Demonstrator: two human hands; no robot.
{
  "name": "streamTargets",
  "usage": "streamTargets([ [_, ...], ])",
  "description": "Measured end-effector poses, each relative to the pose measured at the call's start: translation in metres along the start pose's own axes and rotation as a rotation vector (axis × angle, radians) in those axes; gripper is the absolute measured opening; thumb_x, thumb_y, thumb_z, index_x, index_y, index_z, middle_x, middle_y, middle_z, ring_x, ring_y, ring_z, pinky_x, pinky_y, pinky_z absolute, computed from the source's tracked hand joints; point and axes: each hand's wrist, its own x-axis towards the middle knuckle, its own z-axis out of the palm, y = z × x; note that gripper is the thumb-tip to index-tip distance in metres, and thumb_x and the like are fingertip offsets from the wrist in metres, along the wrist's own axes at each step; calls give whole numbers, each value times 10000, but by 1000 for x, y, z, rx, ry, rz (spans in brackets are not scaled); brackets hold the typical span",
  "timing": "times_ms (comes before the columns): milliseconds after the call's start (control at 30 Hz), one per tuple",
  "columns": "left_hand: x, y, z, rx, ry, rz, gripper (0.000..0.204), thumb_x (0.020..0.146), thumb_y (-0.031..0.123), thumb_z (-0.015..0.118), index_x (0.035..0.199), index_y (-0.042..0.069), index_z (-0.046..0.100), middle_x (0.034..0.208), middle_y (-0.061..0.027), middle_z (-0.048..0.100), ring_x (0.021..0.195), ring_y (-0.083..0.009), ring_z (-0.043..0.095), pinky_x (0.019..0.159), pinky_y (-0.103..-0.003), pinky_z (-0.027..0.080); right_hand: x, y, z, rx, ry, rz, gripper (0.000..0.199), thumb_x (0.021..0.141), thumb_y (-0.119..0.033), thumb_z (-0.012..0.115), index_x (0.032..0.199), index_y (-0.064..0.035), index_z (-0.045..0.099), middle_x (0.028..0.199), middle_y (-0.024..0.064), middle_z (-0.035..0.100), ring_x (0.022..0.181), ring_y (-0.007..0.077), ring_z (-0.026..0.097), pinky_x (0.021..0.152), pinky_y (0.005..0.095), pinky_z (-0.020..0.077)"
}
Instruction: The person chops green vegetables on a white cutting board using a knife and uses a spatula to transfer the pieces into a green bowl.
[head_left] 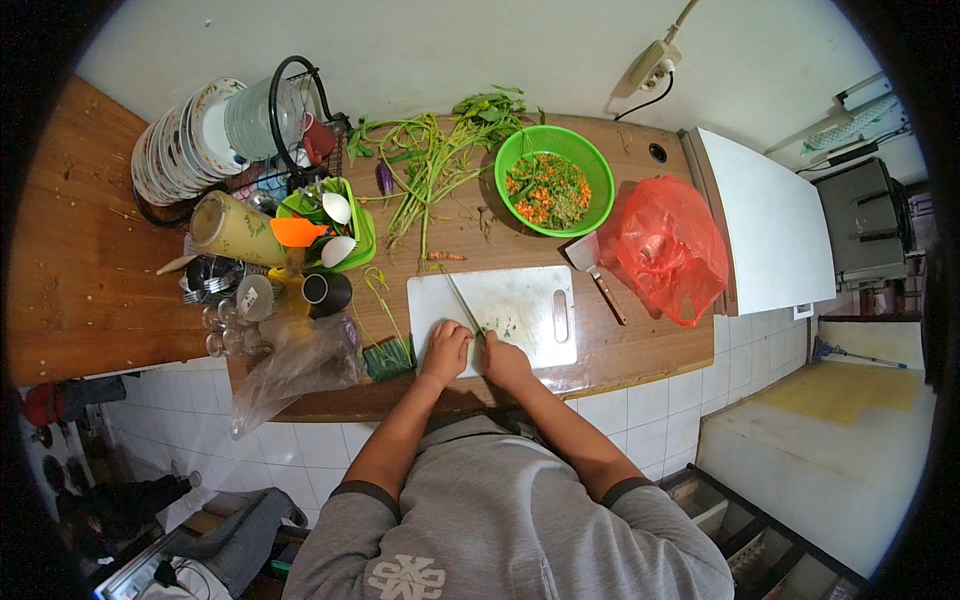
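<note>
My left hand (pixel 445 350) and my right hand (pixel 505 362) rest close together on the near edge of a white cutting board (pixel 530 295). My right hand is closed on a knife (pixel 460 298) whose thin blade, seen from above, points away and to the left across the board. My left hand, fingers curled, presses small green stems (pixel 480 335) against the board just beside the blade. A few green bits lie on the board near my hands.
A green bowl (pixel 600 185) of chopped orange and green vegetables stands at the back. Leafy stems (pixel 430 165), a metal spatula (pixel 592 262) and a red plastic bag (pixel 668 245) lie nearby. A dish rack with plates (pixel 185 140), a green basket (pixel 358 232), glasses and a clear bag fill the left.
</note>
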Motion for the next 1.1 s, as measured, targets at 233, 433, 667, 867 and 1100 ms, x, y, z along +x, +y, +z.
streamTargets([
  [233,2,-1,1,-8,2,-15,42,869,60,630,910,69,638,963,-141,567,986,-382,549,886,-477,454,-11,11,-4,-12,7,42,221,974,-218,513,1059,-21,462,755,279,667,714,480,662,654,583,511],
  [433,8,-5,4,20,-12,-37,37,849,83,657,882,89,641,942,-127,579,973,-376,553,881,-484,452,-19,2,-7,33,20,25,216,962,-201,528,1059,-20,460,762,303,663,733,491,667,660,591,515],
  [667,8,1,2,18,7,-51,41,843,96,662,872,94,634,931,-122,574,967,-363,558,865,-477,452,-15,-3,-6,11,-4,4,218,941,-178,539,1055,-11,456,773,307,665,755,495,674,682,588,528],
  [867,8,2,4,51,0,-55,57,841,96,658,888,90,626,950,-122,573,975,-362,557,865,-475,452,6,-1,2,-43,22,-47,221,901,-134,541,1043,11,455,774,289,678,727,461,690,644,554,549],
  [1100,7,-1,6,47,10,-50,77,823,77,663,882,85,615,947,-124,572,975,-368,557,869,-476,454,7,-18,-22,-57,-52,6,232,901,-135,534,1064,18,472,797,291,686,755,456,700,663,548,553],
])
